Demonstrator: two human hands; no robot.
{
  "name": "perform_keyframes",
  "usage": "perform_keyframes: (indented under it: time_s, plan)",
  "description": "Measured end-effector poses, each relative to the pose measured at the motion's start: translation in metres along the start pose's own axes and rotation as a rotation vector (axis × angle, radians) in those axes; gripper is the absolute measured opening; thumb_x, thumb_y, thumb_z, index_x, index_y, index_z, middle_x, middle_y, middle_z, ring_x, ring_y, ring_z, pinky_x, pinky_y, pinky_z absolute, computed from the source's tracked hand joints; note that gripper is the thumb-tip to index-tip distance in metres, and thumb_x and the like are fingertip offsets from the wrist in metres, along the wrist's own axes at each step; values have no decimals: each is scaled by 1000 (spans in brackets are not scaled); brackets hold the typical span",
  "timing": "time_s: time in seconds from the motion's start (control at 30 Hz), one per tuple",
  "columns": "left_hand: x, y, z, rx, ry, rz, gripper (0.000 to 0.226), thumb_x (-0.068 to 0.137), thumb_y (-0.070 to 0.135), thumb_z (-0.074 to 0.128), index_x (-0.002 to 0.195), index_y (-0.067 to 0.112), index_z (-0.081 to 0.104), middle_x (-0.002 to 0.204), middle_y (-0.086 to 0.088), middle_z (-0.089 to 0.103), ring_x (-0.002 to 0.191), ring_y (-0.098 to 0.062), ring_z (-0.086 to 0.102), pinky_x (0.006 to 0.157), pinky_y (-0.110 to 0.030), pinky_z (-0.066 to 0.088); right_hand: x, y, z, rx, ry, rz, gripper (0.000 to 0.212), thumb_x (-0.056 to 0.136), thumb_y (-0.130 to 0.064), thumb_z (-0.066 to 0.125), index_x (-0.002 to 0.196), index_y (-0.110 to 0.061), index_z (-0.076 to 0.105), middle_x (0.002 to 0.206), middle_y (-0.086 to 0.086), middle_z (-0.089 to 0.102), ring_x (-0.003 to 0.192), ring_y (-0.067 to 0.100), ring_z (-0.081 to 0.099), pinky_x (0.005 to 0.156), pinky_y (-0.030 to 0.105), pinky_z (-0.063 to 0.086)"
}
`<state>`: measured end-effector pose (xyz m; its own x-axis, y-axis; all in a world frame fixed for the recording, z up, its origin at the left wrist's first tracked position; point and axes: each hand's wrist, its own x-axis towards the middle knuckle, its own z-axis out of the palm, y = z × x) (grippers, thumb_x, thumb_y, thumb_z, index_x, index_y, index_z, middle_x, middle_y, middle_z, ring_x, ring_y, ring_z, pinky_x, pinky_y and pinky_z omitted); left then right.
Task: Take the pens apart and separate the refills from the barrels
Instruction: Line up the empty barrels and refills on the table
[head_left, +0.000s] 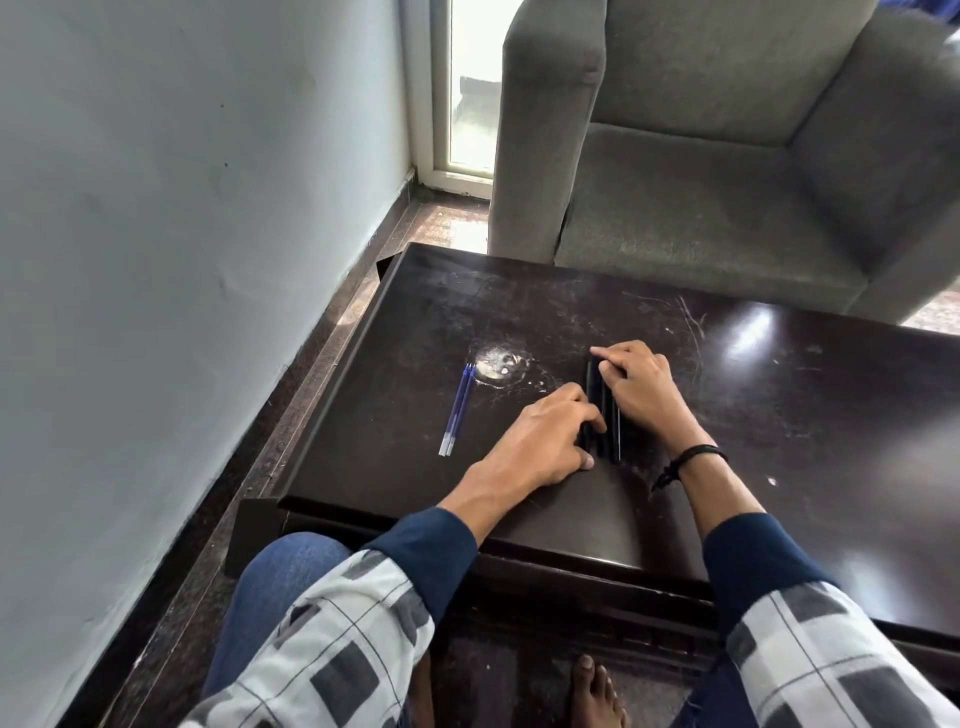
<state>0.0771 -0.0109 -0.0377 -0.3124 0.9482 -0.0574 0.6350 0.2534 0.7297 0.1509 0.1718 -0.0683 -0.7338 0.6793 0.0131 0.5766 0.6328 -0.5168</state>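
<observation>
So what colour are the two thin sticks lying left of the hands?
The refills are blue with clear ends; head view.
</observation>
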Motion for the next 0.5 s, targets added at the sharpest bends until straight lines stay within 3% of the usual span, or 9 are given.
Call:
perform_keyframes:
  time_s: [0.17, 0.37, 0.5]
  plan:
    - [1, -1, 2, -15, 1, -2, 50, 76, 15, 86, 122, 18, 68, 118, 6, 51, 103, -18, 59, 94, -38, 53, -2, -2, -1, -2, -12, 10, 34, 103, -26, 54, 135, -23, 65, 131, -1, 57, 126, 28, 48, 92, 13, 15]
    - [5, -3, 4, -38, 5, -50, 76, 73, 22, 89, 141, 15, 55, 143, 4, 41, 121, -21, 54, 104, -38, 49, -6, -4, -2, -7, 0, 44, 38, 103, -29, 55, 140, -22, 62, 134, 1, 53, 127, 30, 45, 95, 17, 18]
    - [5, -4, 6, -42, -6, -49, 79, 74, 22, 88, 144, 14, 53, 149, 2, 38, 128, -24, 52, 108, -40, 46, -10, -9, -3, -19, -2, 44, 39, 103, -30, 56, 140, -22, 61, 134, 1, 53, 125, 30, 45, 97, 20, 21]
